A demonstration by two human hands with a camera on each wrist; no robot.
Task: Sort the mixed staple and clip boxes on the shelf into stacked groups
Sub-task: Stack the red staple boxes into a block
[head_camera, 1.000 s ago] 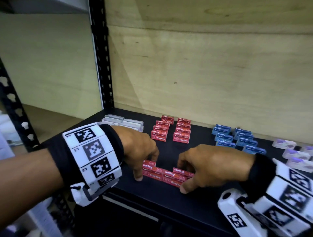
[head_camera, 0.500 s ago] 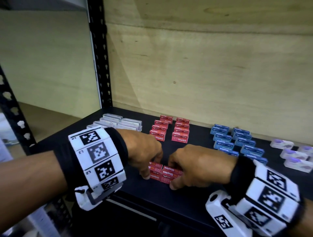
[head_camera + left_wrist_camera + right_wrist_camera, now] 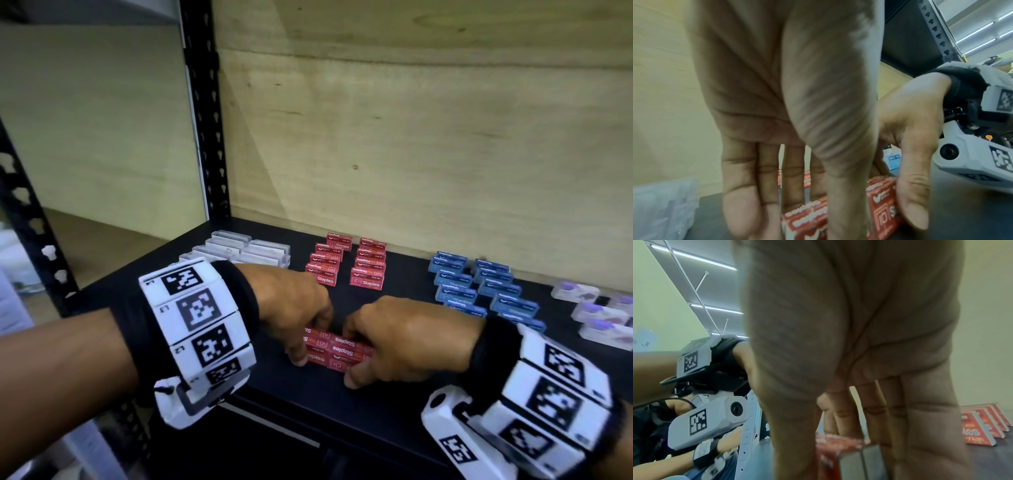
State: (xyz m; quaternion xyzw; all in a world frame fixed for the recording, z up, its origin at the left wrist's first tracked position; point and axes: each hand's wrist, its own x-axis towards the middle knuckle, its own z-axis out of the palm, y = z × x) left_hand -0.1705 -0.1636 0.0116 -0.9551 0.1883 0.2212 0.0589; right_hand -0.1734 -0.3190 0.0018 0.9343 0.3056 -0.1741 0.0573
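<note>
At the front edge of the black metal shelf (image 3: 394, 404), the left hand (image 3: 291, 308) and the right hand (image 3: 407, 339) close in from either side on a small cluster of red cardboard staple boxes (image 3: 337, 349), each hand's thumb on the near face and fingers over the far side, pinching the cluster between them. The grip looks meant to square the boxes into one tight block; how many layers it holds is hard to tell, as the hands hide its ends. From the left wrist, the fingers (image 3: 791, 183) reach down behind the red boxes while the right thumb braces the opposite end. Further back stand two tidy rows of red staple boxes (image 3: 346, 263), probably where this block belongs. To their left sit clear plastic boxes (image 3: 246, 250), to their right blue cardboard boxes (image 3: 479, 284), and at the far right pale boxes with purple contents (image 3: 596, 315), each kind grouped apart.
</note>
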